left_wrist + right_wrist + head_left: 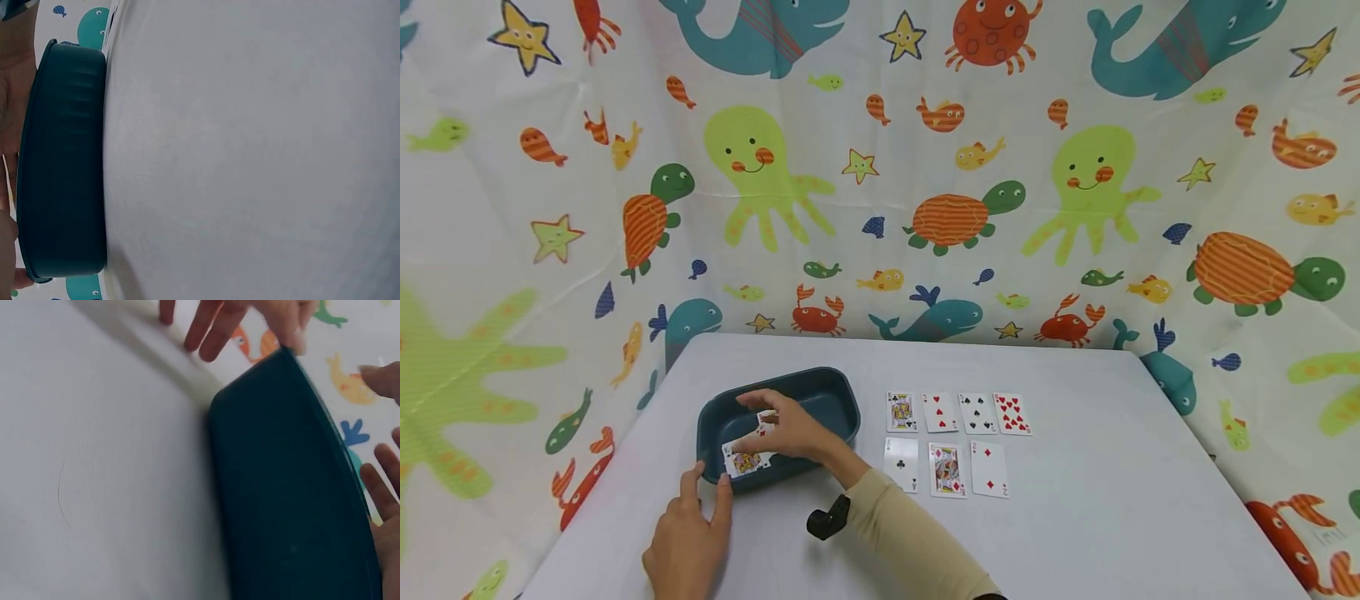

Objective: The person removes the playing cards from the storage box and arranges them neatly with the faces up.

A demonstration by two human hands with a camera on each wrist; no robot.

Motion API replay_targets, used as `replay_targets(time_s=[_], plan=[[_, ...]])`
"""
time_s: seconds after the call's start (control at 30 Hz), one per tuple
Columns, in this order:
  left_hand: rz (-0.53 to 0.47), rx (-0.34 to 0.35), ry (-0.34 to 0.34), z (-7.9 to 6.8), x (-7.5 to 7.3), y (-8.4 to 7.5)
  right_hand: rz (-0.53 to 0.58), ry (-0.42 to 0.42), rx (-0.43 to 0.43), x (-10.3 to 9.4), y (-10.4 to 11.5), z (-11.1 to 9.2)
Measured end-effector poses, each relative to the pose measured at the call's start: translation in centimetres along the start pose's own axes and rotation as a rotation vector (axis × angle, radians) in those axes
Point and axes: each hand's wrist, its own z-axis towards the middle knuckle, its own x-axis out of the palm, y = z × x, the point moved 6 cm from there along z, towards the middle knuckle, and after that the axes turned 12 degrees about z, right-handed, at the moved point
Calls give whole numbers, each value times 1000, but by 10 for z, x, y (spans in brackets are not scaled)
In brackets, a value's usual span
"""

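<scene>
A dark teal tray [842, 392] stands on the left part of the white table. Inside it lie a playing card with a face figure [748, 464] and another card with red marks [765, 422], partly hidden by the right hand. My left hand [688, 533] holds the tray's near left corner, thumb and index finger set on either side of the rim. Over the tray, my right hand [790, 429] reaches in from the right, its thumb and fingers spread apart above the cards. From the side, the right wrist view shows both hands at the tray's rim.
To the right of the tray, two rows of face-up playing cards lie on the table [1112, 458]: a back row with a heart card [940, 412], and a front row with an ace of clubs [901, 464] and a two of diamonds [989, 469]. A sea-animal curtain [880, 167] hangs behind.
</scene>
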Motion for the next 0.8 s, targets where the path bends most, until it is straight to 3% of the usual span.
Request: replay_targets(time_s=[0.37,0.6,0.8], plan=[[1,12,-24,-4,0,1,-363,159,87,14,-12,8],[-5,2,-27,-17,-3,2,-509,217,89,22,-13,5],[0,-9,-33,-23,-4,2,-566,257,73,26,-21,8]])
